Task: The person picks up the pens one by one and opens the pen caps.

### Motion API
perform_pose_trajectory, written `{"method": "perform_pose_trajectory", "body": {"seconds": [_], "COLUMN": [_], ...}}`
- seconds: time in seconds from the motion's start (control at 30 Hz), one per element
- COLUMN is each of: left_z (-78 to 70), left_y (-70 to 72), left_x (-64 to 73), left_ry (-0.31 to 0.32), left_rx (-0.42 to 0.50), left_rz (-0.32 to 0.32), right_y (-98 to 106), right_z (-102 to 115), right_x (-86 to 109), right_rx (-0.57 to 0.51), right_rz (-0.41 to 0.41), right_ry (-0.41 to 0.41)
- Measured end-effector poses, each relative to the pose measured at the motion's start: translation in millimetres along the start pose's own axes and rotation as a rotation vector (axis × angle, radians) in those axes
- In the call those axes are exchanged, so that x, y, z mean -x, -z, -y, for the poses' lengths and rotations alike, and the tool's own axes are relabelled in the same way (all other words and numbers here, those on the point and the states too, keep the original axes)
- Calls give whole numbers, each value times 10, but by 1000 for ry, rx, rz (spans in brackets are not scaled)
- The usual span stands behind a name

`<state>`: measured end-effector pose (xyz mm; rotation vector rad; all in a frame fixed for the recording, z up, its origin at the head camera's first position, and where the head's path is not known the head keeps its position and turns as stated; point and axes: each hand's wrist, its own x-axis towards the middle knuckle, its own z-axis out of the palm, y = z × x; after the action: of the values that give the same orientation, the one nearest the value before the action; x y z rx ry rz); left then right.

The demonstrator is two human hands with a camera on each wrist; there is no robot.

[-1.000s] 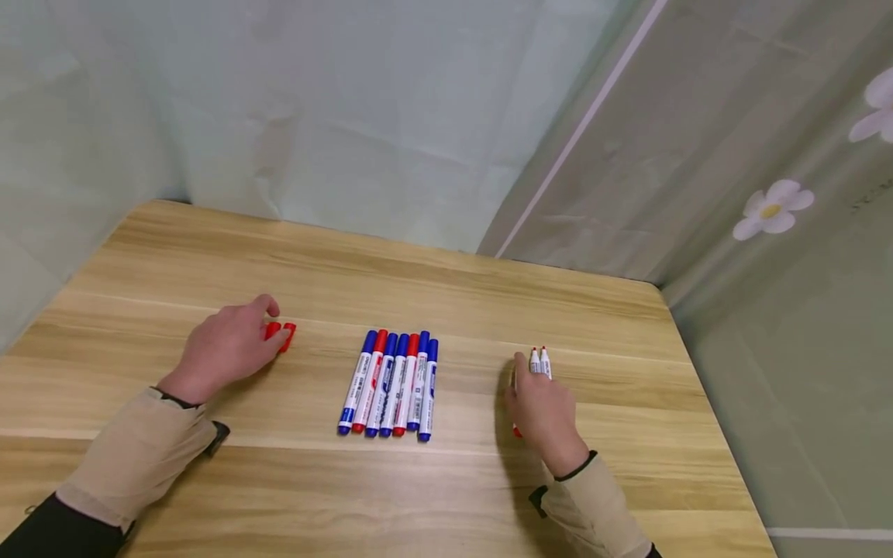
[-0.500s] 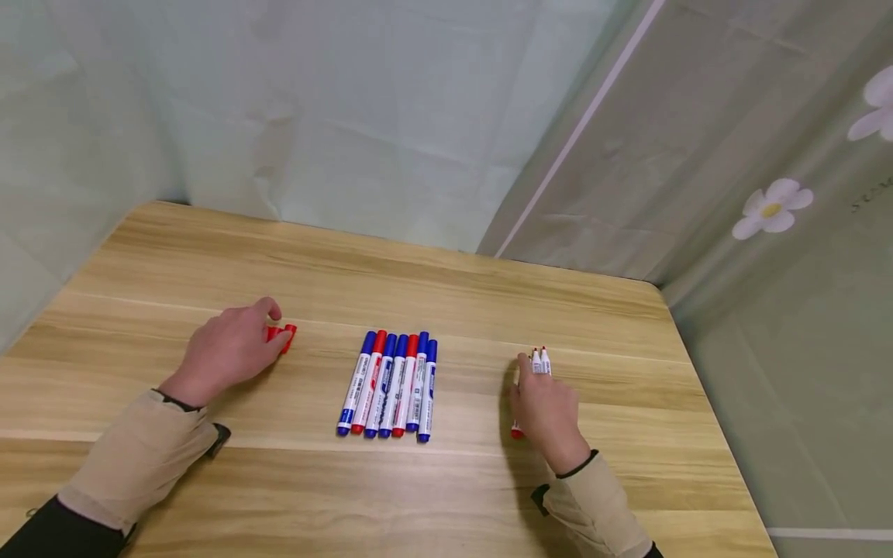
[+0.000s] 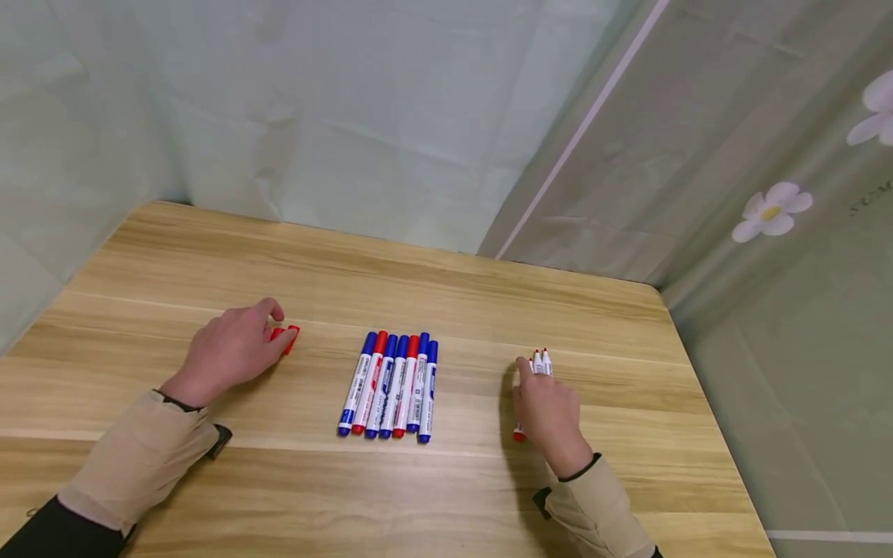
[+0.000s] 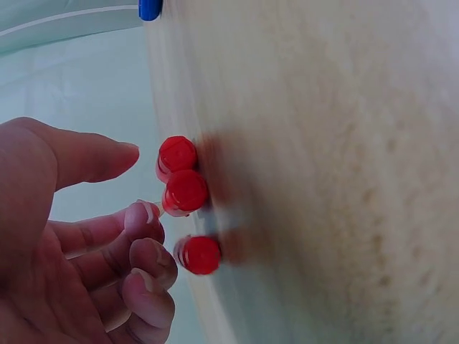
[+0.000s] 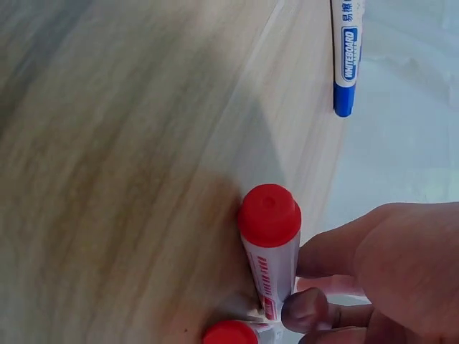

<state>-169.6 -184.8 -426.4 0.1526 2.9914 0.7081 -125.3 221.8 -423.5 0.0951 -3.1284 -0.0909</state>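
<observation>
On the left, my left hand (image 3: 226, 345) hovers by three red marker caps, its fingers loosely bent. The left wrist view shows the thumb apart from the caps (image 4: 186, 192), and fingertips close beside them; contact is hard to tell. To the right, my right hand (image 3: 547, 415) covers several uncapped red markers whose red tips (image 3: 546, 363) point away. Its thumb and fingertips hold the side of the leftmost red marker (image 5: 269, 222), which lies on the table. Another red marker end (image 5: 231, 334) shows beneath it; the remaining barrels are mostly hidden by the hand.
Between the hands, several capped whiteboard markers, blue and red (image 3: 387, 385), lie side by side in a row. The wooden table (image 3: 446, 496) meets a pale curtain (image 3: 391, 139) at its back edge and a flowered one at the right.
Beside my right index finger a third marker tip has come into view, and that marker's red end has shifted slightly. The red caps near my left thumb have moved a little right.
</observation>
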Motion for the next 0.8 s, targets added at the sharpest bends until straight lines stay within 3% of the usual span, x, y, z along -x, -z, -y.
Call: {"method": "perform_pose_trajectory", "body": {"seconds": [0.47,0.8], "left_z": [-61,-109], "left_y": [31,40], "left_x": [43,30], "left_ry": [-4,-12], "left_rx": [28,29], "left_rz": [5,10], "right_y": [6,-16], "right_z": [-41,-78], "right_x": [-2,-49], "right_rx": [21,40], "right_rz": [6,-49], "right_ry": [26,56]}}
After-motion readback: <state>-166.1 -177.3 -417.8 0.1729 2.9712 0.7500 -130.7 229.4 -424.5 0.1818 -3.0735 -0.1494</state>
